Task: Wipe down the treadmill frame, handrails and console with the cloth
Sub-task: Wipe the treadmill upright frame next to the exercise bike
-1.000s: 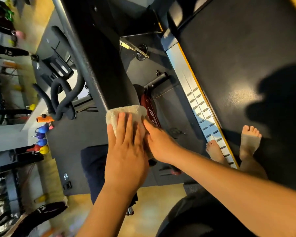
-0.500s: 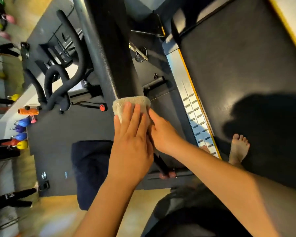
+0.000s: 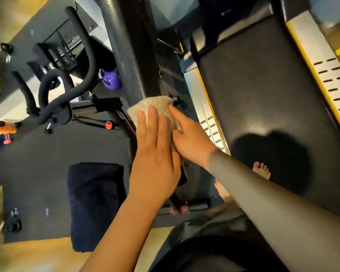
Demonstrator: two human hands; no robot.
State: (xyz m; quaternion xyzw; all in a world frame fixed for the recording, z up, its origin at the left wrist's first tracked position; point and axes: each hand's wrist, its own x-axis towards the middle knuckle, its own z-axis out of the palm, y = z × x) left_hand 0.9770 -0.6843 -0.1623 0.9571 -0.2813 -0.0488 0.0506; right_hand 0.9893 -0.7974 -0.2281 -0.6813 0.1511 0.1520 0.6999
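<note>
Both hands, left (image 3: 155, 154) and right (image 3: 188, 138), fingers straight and together, flat on cloth (image 3: 155, 104) over treadmill handrail (image 3: 132, 55).

Your left hand (image 3: 155, 154) and right hand (image 3: 188, 138) press flat on cloth (image 3: 155, 105) over treadmill upright (image 3: 133, 55); purple kettlebell (image 3: 111, 79) at ten o'clock.

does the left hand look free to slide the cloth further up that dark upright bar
Probably yes. The left hand lies flat on the cloth, and the upright bar above it shows bare, with nothing across it.
</note>
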